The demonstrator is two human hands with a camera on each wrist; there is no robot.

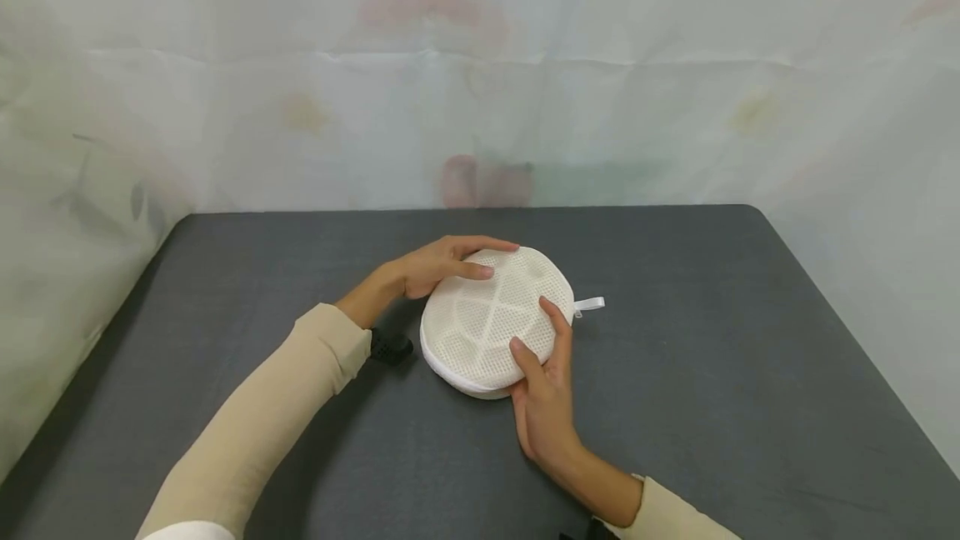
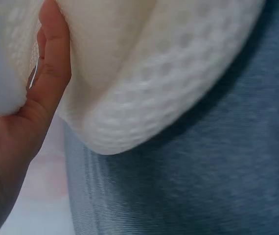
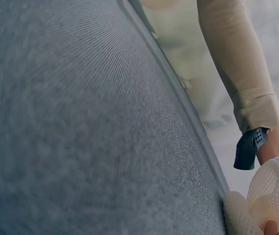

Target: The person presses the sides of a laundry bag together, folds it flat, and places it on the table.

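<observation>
A round white mesh pouch [image 1: 487, 319] lies on the dark grey table [image 1: 712, 373], with a small white loop tab [image 1: 590, 303] sticking out at its right. My left hand [image 1: 491, 259] rests on its far left rim, fingers stretched along the edge and thumb on top. In the left wrist view the thumb [image 2: 51, 73] presses against the mesh pouch [image 2: 169, 73]. My right hand [image 1: 536, 332] lies on the near right part, with straight fingers and thumb flat on the top. The right wrist view catches only the pouch's edge [image 3: 271, 196].
A black wrist-worn device [image 1: 390, 347] sits at the cuff of my left beige sleeve [image 3: 237, 63]. A pale printed sheet [image 1: 480, 90] hangs behind and beside the table. Bare grey tabletop spreads out on all sides of the pouch.
</observation>
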